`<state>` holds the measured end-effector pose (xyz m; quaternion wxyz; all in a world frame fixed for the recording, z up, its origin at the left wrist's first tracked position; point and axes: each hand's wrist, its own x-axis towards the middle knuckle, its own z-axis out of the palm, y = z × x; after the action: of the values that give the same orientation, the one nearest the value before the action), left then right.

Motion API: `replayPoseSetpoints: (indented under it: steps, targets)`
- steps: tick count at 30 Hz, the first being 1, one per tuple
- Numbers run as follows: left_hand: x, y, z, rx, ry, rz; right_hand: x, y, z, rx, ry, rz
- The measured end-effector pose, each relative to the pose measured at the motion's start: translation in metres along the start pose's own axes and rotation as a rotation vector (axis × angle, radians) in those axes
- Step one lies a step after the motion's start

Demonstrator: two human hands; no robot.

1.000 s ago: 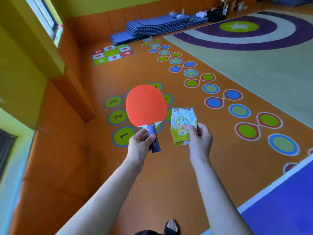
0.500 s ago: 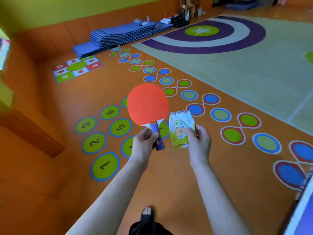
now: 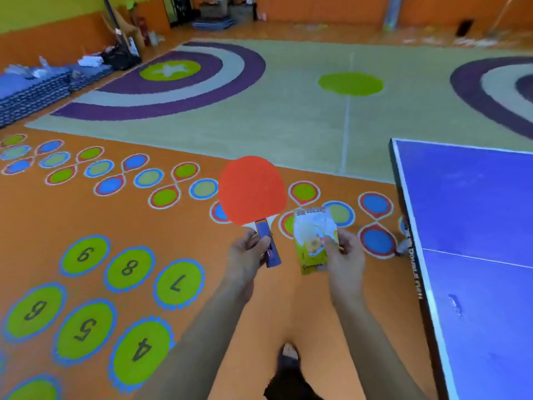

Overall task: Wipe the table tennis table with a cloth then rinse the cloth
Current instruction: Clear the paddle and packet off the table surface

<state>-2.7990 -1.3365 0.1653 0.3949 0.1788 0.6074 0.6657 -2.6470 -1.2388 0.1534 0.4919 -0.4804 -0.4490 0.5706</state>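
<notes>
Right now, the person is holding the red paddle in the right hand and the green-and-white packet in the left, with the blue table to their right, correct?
Not quite: the hands are swapped. The head view shows the left hand holding the red paddle and the right hand the green-and-white packet; the blue table is to their right.

The round red bat (image 3: 252, 190) has a matt, smooth rubber face, pale bare wood showing at its neck, and a glossy dark-blue handle. The yellow-green and white printed packet (image 3: 314, 241) looks like thin glossy plastic film, slightly crinkled. The blue table tennis table (image 3: 473, 215) has a smooth, matt painted top with white lines and a dark edge band. The orange floor (image 3: 86, 215) looks like smooth, low-sheen vinyl with printed coloured circles.
</notes>
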Motion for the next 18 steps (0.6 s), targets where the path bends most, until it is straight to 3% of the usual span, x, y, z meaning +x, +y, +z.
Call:
replayPoseSetpoints:
  steps: [10,18]
  targets:
    - [0.238,0.021,0.131,0.072,-0.151,-0.046,0.253,-0.007,0.031,-0.030,0.234,0.007]
    - [0.395,0.046,0.216,0.179,-0.175,0.018,0.430,-0.033,0.064,-0.067,0.245,0.000]
